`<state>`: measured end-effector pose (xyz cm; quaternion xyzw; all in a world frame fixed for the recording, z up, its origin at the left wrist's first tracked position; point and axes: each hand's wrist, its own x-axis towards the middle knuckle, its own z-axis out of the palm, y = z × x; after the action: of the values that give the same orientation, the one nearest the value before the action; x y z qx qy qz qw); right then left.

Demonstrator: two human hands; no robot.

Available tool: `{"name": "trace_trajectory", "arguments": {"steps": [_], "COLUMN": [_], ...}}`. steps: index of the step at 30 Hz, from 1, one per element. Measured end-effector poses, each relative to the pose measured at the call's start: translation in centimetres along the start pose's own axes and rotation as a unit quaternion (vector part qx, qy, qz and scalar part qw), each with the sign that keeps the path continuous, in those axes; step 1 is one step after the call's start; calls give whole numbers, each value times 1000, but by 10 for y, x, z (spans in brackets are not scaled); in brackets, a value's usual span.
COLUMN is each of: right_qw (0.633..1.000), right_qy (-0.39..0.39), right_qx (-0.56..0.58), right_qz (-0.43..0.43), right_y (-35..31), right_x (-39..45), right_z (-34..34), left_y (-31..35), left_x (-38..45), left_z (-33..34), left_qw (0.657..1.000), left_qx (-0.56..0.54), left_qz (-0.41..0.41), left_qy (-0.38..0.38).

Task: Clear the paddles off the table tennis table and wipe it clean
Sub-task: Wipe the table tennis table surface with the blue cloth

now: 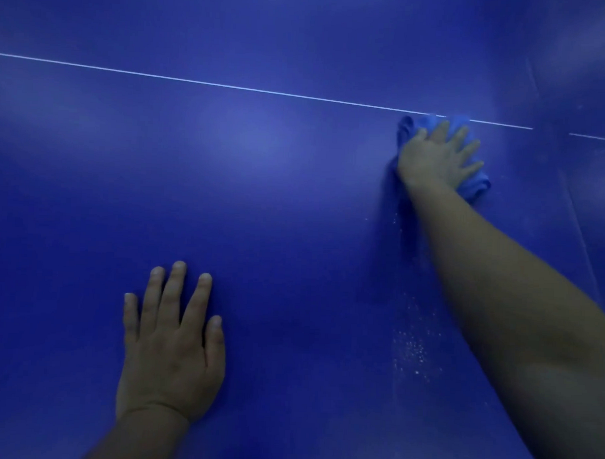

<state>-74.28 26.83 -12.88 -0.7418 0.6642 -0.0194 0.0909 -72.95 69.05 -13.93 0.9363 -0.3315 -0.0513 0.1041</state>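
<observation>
the right hand point(434, 158) presses down on a crumpled blue cloth point(476, 185), fingers spread over the top of it; whether the grip actually pinches the fabric or only pushes it flat cannot be told from this angle. the cloth bunches out from under the hand on the far left side and again at the near right side, and its far edge just touches the thin white line point(230, 86) that runs across the surface from left to right. the right forearm stretches out from the lower right corner of the view, bare, reaching well forward. the left hand point(170, 355) lies palm down on the blue counter point(277, 211), nearer the body and well apart from the cloth, its fingers extended and slightly fanned, the grip released with nothing under it that shows. between the two arms, just beside the right forearm, a scatter of pale specks point(411, 350) sits on the surface, with a fainter trail of them leading up toward the cloth. to the right of the cloth the white line breaks at a faint seam point(576, 218) that runs toward the viewer, and the line picks up again beyond it. soft patches of reflected light show on the counter in the middle and upper right. the picture is dim and a little blurred.
</observation>
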Motion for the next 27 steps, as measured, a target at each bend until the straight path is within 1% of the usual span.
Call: {"name": "trace_trajectory", "arguments": {"steps": [1, 2, 3, 5, 7, 8, 9, 10, 12, 13, 14, 15, 16, 18, 19, 20, 21, 22, 23, 24, 25, 26, 27], "right_qw": [999, 999, 1000, 994, 971, 960, 957, 962, 979, 986, 988, 987, 981, 950, 922, 883, 835, 793, 762, 749, 762, 795, 842], "right_qy": [4, 11, 13, 4, -32, -55, -62, -50, -20, -21, -25, -28, -28, -27, -34, -40, -41, -48, -58, -61, -47, -25, -8], "right_qx": [1, 2, 8, 15, 7, 1, -3, -12, -23, -23, -20, -19, -24, -41, -44, -48, -56, -65, -71, -71, -76, -81, -74], "right_qz": [32, 33, 3, -110, -238, -275, -284, -267, -202, -165, -148, -158, -191, -308, -382, -465, -546, -604, -642, -656, -641, -600, -535], "right_y": [6, 3, -8, -42, -70, -74, -71, -62, -28, -7, 13, 28, 39, 63, 78, 98, 120, 137, 143, 139, 127, 109, 89], "right_x": [-5, -16, -31, -62, -86, -85, -71, -51, -2, 19, 32, 33, 25, -15, -45, -77, -106, -123, -122, -106, -82, -56, -32], "right_z": [-1, 2, 6, 19, 28, 27, 23, 18, 5, -4, -10, -14, -13, -9, -9, -7, -4, -4, -7, -9, -8, -8, -9], "left_y": [0, -1, -1, 0, 1, 1, 1, 1, 1, 2, 2, 2, 2, 1, 1, 1, 1, 1, 1, 2, 2, 1, 0], "left_x": [0, 0, 0, 1, 2, 2, 2, 2, 2, 2, 2, 2, 2, 1, 1, 0, 0, 0, 1, 1, 2, 3, 3], "left_z": [0, 0, 0, 0, 1, 1, 1, 0, -1, -1, -1, -2, -3, -3, -2, -2, -2, -2, -3, -3, -3, -3, -3], "left_qw": [1000, 1000, 1000, 1000, 1000, 1000, 1000, 1000, 1000, 1000, 1000, 1000, 1000, 1000, 1000, 1000, 1000, 1000, 1000, 1000, 1000, 1000, 1000], "left_qx": [-1, -1, 0, 0, -3, -4, -5, -7, -7, -6, -7, -9, -11, -13, -12, -12, -14, -15, -14, -11, -9, -8, -7], "left_qz": [0, -1, -1, -1, -2, -4, -6, -7, -8, -8, -8, -9, -10, -9, -8, -6, -6, -7, -7, -6, -5, -4, -2], "left_qy": [-3, -6, -7, -6, -3, -3, -3, -2, -4, -7, -10, -14, -15, -15, -14, -14, -15, -14, -14, -15, -16, -17, -16]}}
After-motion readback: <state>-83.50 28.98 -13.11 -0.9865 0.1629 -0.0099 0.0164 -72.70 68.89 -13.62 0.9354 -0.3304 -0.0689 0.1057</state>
